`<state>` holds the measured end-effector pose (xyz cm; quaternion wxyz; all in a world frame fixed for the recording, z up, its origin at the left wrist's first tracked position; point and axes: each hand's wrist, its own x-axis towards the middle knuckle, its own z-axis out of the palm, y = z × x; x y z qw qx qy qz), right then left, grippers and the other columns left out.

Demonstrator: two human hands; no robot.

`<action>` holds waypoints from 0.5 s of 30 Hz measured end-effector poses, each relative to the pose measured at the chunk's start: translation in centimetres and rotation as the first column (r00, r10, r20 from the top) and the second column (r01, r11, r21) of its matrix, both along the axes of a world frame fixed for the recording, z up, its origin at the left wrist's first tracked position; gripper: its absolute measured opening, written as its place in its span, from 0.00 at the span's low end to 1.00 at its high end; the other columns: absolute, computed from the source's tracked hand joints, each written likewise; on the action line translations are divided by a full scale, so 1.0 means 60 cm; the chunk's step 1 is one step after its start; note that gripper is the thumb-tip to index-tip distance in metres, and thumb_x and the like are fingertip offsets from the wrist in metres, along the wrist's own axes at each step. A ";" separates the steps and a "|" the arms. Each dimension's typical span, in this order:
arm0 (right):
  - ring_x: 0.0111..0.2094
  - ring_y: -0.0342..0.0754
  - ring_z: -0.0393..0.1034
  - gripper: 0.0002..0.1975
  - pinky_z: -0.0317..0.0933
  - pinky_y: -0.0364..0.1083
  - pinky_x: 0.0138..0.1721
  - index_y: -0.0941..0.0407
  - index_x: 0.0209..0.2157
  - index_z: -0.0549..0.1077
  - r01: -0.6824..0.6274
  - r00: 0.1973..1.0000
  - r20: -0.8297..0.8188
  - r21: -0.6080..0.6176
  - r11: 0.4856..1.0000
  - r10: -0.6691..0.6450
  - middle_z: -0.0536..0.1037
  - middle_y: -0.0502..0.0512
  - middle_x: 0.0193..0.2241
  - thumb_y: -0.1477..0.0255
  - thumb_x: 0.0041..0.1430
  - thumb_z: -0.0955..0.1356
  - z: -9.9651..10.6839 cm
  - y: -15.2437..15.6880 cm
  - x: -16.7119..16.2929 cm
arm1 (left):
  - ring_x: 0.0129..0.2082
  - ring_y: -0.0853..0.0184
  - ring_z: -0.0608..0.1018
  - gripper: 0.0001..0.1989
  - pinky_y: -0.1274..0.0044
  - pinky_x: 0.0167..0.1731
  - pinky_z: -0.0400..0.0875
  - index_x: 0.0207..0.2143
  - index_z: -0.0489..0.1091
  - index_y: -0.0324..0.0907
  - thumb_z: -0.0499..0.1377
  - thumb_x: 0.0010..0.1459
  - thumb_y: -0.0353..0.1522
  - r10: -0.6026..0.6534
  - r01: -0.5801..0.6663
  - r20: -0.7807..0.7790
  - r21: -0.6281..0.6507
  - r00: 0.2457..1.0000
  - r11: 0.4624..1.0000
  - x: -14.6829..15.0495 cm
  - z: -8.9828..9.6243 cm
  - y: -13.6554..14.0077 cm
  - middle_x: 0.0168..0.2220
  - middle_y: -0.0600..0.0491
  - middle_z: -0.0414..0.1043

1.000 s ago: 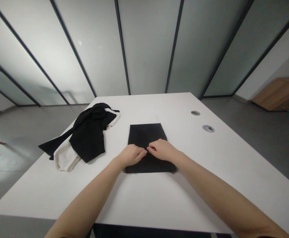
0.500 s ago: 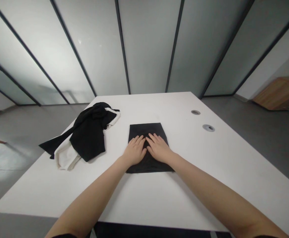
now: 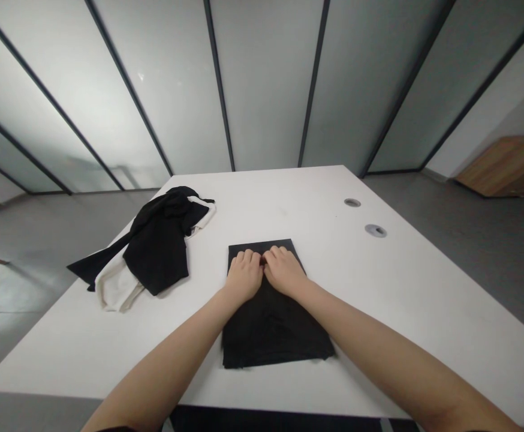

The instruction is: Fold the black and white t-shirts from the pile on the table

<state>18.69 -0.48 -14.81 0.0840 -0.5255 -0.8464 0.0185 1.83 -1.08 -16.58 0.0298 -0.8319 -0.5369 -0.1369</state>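
Note:
A folded black garment lies flat on the white table in front of me; its exact kind does not show. Both hands are on its far half, side by side, with the thumbs close together at its middle. My left hand has its fingers curled into the fabric on the left part. On the right part, my right hand grips the cloth with bent fingers as well. Some far edge of the fabric shows beyond the knuckles. The fingertips are partly hidden in the dark cloth.
To the left, a loose pile of black clothing with a white garment beneath it lies near the table's edge. Two round cable holes, a far one and a nearer one, are set in the white table at right. Frosted glass panels stand behind.
The black garment has slid towards me and its near edge lies closer to the table's front. My fingers, flat and spread before, are now curled into the cloth.

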 end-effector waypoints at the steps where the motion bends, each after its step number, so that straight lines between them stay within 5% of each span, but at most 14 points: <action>1: 0.58 0.62 0.72 0.16 0.65 0.55 0.57 0.59 0.54 0.78 -0.001 1.000 -0.018 0.017 1.000 0.002 0.79 0.69 0.57 0.72 0.72 0.63 -0.005 0.001 0.001 | 0.55 0.47 0.78 0.13 0.58 0.54 0.73 0.53 0.74 0.41 0.54 0.71 0.33 0.002 -0.003 0.030 0.011 1.000 1.000 -0.002 -0.005 0.002 0.54 0.37 0.77; 6: 0.75 0.68 0.53 0.30 0.49 0.64 0.72 0.57 0.73 0.64 0.039 0.998 -0.052 -0.041 0.998 -0.041 0.60 0.64 0.76 0.66 0.74 0.62 -0.029 0.010 0.006 | 0.72 0.44 0.66 0.27 0.51 0.69 0.59 0.71 0.64 0.46 0.54 0.72 0.37 -0.018 0.022 0.093 -0.044 0.996 0.999 -0.016 -0.028 0.016 0.71 0.42 0.66; 15: 0.77 0.72 0.46 0.34 0.44 0.67 0.74 0.56 0.77 0.58 0.227 0.972 -0.019 -0.160 0.961 -0.233 0.53 0.65 0.78 0.55 0.77 0.57 -0.022 0.063 0.048 | 0.77 0.43 0.56 0.34 0.51 0.72 0.54 0.77 0.57 0.40 0.45 0.76 0.46 0.275 -0.281 -0.058 -0.248 0.960 0.927 -0.030 0.016 0.045 0.78 0.40 0.53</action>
